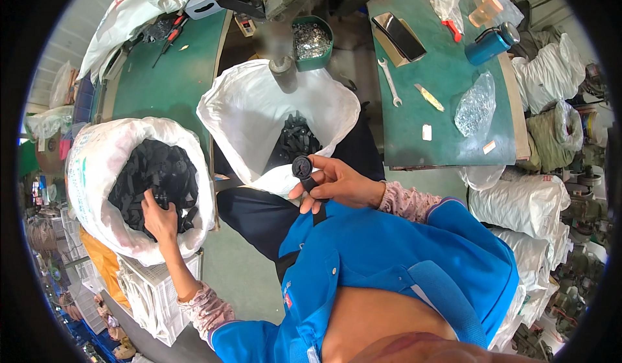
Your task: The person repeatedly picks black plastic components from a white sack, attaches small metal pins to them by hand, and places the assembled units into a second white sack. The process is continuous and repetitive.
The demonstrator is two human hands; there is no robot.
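At the left, my left hand (pixel 159 217) reaches into an open white woven sack (pixel 84 175) full of black plastic parts (pixel 152 168). Its thumb and fingers close around one of these dark pieces, partly hidden among the others. In front of my lap, my right hand (pixel 343 185) grips a black plastic part with a round, ringed head (pixel 302 167) and a narrower lower portion. Just beyond it, a second white sack (pixel 243 110) hangs wide open, with more black parts (pixel 297 136) lying at its bottom. A metal cylinder (pixel 282 74) of the machine stands over that sack's far rim.
A green tub of small metal pieces (pixel 313 42) sits by the machine. On the right green table (pixel 414 136) lie a wrench (pixel 389 83), a utility knife (pixel 429 97), a phone (pixel 398 35), a blue bottle (pixel 489 45) and a clear bag (pixel 476 107). A white crate (pixel 162 298) supports the left sack.
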